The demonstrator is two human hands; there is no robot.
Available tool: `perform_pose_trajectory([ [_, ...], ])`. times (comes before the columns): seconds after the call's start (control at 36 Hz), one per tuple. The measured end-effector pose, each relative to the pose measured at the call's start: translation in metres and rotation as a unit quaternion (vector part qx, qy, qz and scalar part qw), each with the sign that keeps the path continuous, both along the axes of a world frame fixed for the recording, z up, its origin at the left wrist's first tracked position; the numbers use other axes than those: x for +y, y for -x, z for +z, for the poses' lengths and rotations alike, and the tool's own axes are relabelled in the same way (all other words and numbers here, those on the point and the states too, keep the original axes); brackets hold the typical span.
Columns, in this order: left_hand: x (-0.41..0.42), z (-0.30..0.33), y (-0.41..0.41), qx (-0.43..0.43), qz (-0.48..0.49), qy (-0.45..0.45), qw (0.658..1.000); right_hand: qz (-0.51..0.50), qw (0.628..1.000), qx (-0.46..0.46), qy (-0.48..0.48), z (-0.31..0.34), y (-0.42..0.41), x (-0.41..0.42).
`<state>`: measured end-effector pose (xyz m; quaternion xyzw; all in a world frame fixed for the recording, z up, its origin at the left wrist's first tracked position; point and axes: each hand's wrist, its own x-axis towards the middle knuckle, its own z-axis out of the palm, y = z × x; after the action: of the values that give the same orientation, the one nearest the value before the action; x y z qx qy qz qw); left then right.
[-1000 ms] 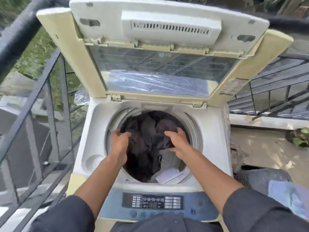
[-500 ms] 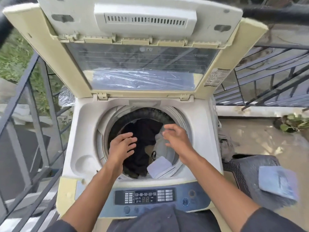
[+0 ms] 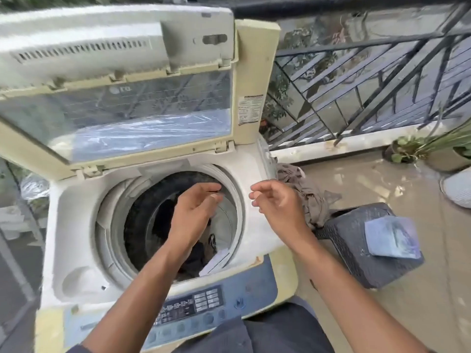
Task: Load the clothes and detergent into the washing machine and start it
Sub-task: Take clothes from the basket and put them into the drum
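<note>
While the lid stands propped open, head view shows both hands empty over the washing machine. Left hand hangs over the drum mouth, fingers loosely extended, gripping nothing. Right hand is just beside it over the white top deck, fingers relaxed and slightly curled, also holding nothing. Dark clothes sit low in the drum, below and behind the left hand, partly hidden by the wrist; a white piece lies at the near rim of the pile. More fabric, a grey-brown garment, is draped just past the right hand, hanging beside the machine's right flank and above the dark woven basket. A pale blue sachet, likely the detergent though the print is too blurred to read, lies on the basket, well to the right of the right hand. Handling guess: garment is limp and light, so bunch it mid-body with a full-hand grab, not by an edge, or it'll trail and snag on the rim. Sachet looks thin, flat and slick; pinch it by an edge or corner, don't squeeze the belly. Control panel sits below both wrists, untouched.
</note>
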<state>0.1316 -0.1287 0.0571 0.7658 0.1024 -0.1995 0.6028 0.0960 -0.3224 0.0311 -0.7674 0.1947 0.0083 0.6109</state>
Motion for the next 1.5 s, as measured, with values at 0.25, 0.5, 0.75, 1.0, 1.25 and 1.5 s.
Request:
perform_pose_trajectory([
  [0.25, -0.105, -0.006, -0.031, 0.018, -0.071, 0.0, 0.997, -0.062, 0.996, 0.045, 0.049, -0.035, -0.006, -0.112],
  [0.5, -0.212, -0.039, -0.077, 0.034, -0.108, -0.011, 0.993, -0.021, 0.984, 0.157, 0.082, -0.119, -0.031, -0.208],
  [0.75, -0.283, -0.124, -0.107, 0.143, -0.114, -0.057, 0.982, 0.121, 0.936, 0.314, 0.102, -0.219, -0.071, -0.256],
  [1.0, -0.307, -0.207, -0.103, 0.251, -0.041, -0.15, 0.956, 0.176, 0.895, 0.395, 0.112, -0.316, -0.115, -0.257],
  [1.25, -0.304, -0.237, -0.101, 0.307, 0.055, -0.146, 0.939, 0.096, 0.913, 0.376, 0.122, -0.374, -0.134, -0.243],
  [1.5, -0.298, -0.214, -0.101, 0.32, 0.109, -0.12, 0.933, 0.083, 0.956, 0.268, 0.083, -0.324, -0.122, -0.24],
])
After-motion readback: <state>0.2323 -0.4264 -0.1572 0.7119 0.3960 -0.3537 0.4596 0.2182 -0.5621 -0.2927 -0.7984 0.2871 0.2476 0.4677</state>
